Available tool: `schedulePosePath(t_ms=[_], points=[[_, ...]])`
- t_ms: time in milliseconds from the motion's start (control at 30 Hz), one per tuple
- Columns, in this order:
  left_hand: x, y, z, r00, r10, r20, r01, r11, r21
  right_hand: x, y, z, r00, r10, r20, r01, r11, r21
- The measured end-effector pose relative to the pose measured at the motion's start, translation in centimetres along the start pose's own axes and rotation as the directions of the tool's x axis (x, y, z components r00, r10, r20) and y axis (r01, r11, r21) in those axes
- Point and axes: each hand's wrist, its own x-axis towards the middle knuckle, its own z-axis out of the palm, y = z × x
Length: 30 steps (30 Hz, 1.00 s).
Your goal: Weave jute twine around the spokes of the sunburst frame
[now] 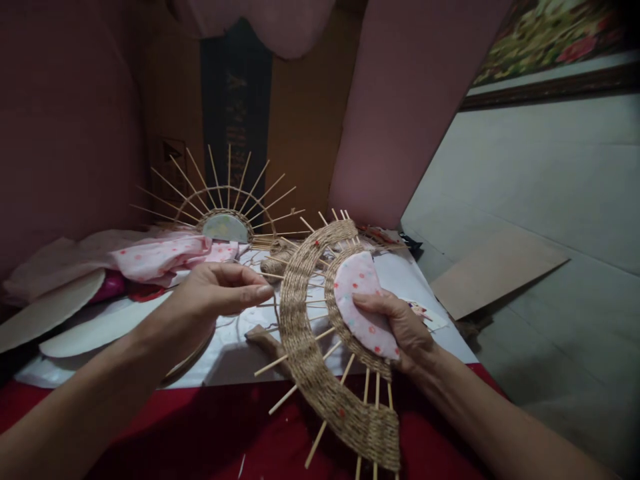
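Note:
A half-round woven fan (300, 333) stands on edge in front of me, its wide twine band woven through thin wooden sticks that poke out past the edge. At its centre is a half-disc covered in pink dotted cloth (357, 293), edged with more twine. My right hand (407, 327) grips this half-disc, thumb on the front and fingers hidden behind. To the left of the band, my left hand (220, 290) pinches a strand of twine (275, 307) between thumb and fingertips. The strand hangs down beside the band's outer edge.
Against a cardboard box (310, 120) leans a second stick frame (225, 227) with a pale half-disc. Pink dotted cloth (160, 257), a twine ball (277, 257) and white curved boards (100, 327) lie on the white table cover (230, 363). A flat board (500, 273) rests on the tiled floor.

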Motion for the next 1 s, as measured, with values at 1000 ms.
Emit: schedulePosePath(t_ms=[1000], points=[[0.4, 0.3, 0.0, 0.869, 0.377, -0.32, -0.308, 0.919, 0.246, 0.1, 0.3, -1.1, 0.984, 0.106, 0.14, -0.121, 0.987, 0.102]])
